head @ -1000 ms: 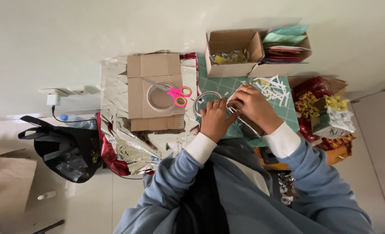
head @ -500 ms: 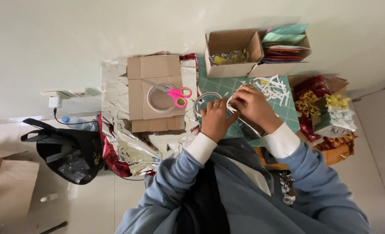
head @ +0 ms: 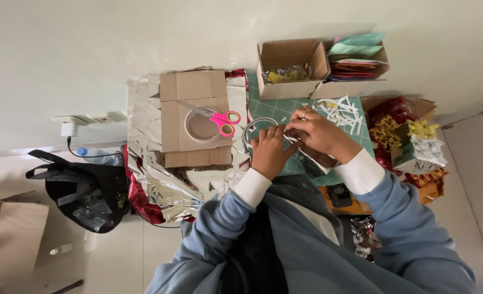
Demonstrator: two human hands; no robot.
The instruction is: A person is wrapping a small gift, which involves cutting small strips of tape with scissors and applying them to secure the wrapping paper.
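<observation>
Both hands closed on a strip, barely shifted from a moment ago

Our fingers [head: 278, 132] pinch a thin shiny strip [head: 305, 149] between left hand [head: 268, 152] and right hand [head: 320, 133], over the green cutting mat [head: 277, 106]; since a second ago only the grip has crept slightly along it, so the work stays mid-step. Beside it lie a tape ring [head: 255, 126], pink scissors [head: 222, 121] on cardboard [head: 190, 117], and silver foil [head: 160, 182].
</observation>
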